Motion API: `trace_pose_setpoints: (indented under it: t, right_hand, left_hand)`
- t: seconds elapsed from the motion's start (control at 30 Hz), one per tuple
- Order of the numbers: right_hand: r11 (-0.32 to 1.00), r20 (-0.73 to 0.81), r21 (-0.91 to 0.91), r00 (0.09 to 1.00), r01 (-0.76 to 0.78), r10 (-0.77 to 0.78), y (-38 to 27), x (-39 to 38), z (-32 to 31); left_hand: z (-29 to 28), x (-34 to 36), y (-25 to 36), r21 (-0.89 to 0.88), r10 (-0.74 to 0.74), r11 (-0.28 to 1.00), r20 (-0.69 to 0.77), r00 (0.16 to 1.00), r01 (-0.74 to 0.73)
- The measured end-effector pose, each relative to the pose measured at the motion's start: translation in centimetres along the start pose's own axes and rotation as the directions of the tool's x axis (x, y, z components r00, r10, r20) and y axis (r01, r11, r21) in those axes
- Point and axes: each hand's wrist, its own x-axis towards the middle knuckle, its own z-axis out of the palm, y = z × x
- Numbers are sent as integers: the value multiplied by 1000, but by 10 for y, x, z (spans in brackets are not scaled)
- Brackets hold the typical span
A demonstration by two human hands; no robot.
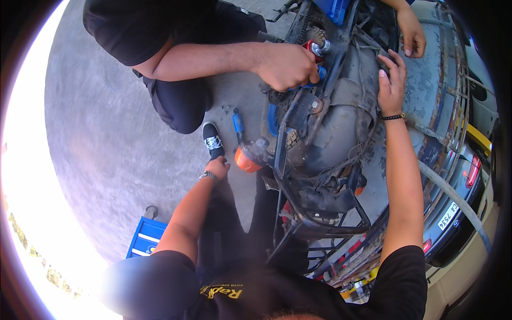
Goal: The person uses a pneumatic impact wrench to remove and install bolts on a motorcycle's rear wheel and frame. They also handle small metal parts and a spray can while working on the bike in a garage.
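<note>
My right hand (392,82) rests with fingers apart on the upper right of a dismantled vehicle's dark, dirty frame (288,160), beside cables and a grey fender (346,133). My left hand (216,168) is lower left, by a black-and-white shoe (212,140), fingers curled; what they hold, if anything, is hidden. An orange-and-grey rounded part (248,160) sits near it, below a blue handle (238,122). A co-worker's hand (288,66) grips a red-and-chrome tool (314,49) over the frame. Another person's hand (413,37) hangs at the upper right.
A kneeling co-worker's leg (178,106) is on the left over concrete ground (106,133). A blue box with white stripes (141,237) stands lower left. A rusty-railed metal structure (426,96), a grey hose (453,197) and a parked car (458,186) crowd the right.
</note>
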Motion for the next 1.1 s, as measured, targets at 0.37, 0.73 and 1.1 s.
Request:
trace_pose_setpoints:
  t: [0.37,0.73,1.1]
  right_hand:
    - [990,-39,137,998,-46,52,11,3,9]
    - [983,2,165,997,-74,75,12,3,8]
    - [977,-3,197,997,-79,81,11,3,10]
  left_hand:
    - [-23,15,-18,36,-11,999,-1,1000,11]
    - [-3,16,-3,-2,-28,1000,-13,1000,28]
    - [15,26,3,-104,-27,994,-68,997,20]
